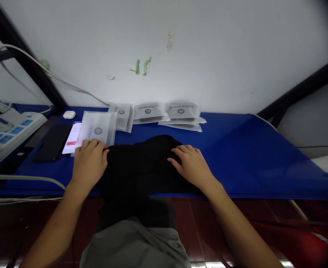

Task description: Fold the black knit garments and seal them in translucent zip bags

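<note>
A piece of black cloth [141, 163] lies bunched on the blue table and hangs over its front edge toward my lap. My left hand [90, 163] is at the cloth's upper left corner, fingers curled and thumb against the edge. That hand also overlaps the lower part of a frosted zip bag [97, 128] with a round-cornered logo. On the cloth's right side rests my right hand [193, 165], its thumb apart from the outstretched fingers. The cloth's exact kind cannot be made out.
More frosted bags [148, 112] line the wall. To the left are a lit phone [72, 138], a dark phone [53, 143], a white earbud case [69, 114] and a power strip [13, 132] with cables. Black metal bars [300, 87] flank the blue table [250, 160].
</note>
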A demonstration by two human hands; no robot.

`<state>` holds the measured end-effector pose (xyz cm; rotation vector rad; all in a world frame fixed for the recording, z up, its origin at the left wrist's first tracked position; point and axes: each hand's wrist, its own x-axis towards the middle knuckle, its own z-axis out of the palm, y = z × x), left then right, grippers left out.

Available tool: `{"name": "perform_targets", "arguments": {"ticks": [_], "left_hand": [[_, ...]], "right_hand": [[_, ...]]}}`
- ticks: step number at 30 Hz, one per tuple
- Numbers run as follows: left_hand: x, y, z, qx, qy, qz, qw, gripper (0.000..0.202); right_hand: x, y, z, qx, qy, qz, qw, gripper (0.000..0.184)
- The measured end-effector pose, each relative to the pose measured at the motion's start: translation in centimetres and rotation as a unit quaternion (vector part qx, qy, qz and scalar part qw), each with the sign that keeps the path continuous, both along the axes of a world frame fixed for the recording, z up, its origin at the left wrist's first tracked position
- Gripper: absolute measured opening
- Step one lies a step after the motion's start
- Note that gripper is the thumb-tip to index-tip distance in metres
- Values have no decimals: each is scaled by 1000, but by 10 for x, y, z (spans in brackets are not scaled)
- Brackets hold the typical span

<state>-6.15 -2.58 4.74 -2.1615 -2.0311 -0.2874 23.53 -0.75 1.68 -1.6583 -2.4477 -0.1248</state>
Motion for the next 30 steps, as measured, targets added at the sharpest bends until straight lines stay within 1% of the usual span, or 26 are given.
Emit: {"name": "perform_targets", "arguments": {"ticks": [2, 4, 6, 7, 9, 11, 12, 14, 16, 17, 19, 21, 23, 25, 27, 28, 30], "left_hand": [[4, 8, 11, 51, -44, 15, 998, 25], [8, 21, 19, 105, -85, 34, 990, 26], [13, 36, 22, 160, -112, 67, 978, 27], [16, 40, 21, 169, -111, 71, 977, 29], [21, 40, 17, 136, -96, 57, 984, 37], [24, 27, 13, 55, -76, 23, 995, 41], [25, 17, 10, -1, -69, 3, 998, 40], [27, -4, 6, -106, -29, -62, 992, 39], [26, -22, 3, -160, 5, -128, 979, 37], [26, -29, 1, -176, 18, -154, 972, 29], [23, -39, 0, -178, 24, -193, 965, 12], [18, -45, 0, -149, -1, -215, 965, 17], [13, -51, 3, -130, -50, -238, 961, 21], [8, -56, 5, -160, -98, -266, 945, 18], [7, -61, 5, -211, -120, -279, 929, 15], [7, -62, 3, -228, -117, -277, 926, 17], [11, -63, -2, -237, -93, -259, 932, 24]], "right_hand": [[1, 5, -2, -6, 12, 3, 1000, 28], [1, 13, -4, -10, 26, 5, 1000, 31], [0, 20, -6, 1, 36, 3, 999, 33], [-2, 21, -6, 13, 41, 2, 999, 33], [-3, 18, -5, 42, 52, 3, 998, 32], [-4, 9, -1, 58, 62, 16, 996, 30], [-3, 3, 1, 55, 61, 25, 996, 28], [0, -6, 5, 38, 51, 37, 997, 26], [3, -12, 7, 15, 37, 39, 998, 25], [5, -13, 7, 5, 32, 39, 999, 24], [7, -13, 7, -8, 28, 35, 999, 24], [8, -11, 8, -13, 29, 27, 999, 24], [7, -11, 11, -14, 32, 14, 999, 25], [3, -12, 15, -6, 55, 10, 998, 26], [-5, -15, 17, -4, 97, 47, 994, 29], [-10, -17, 17, -13, 118, 81, 990, 34], [-20, -18, 14, -53, 144, 157, 976, 51]]}}
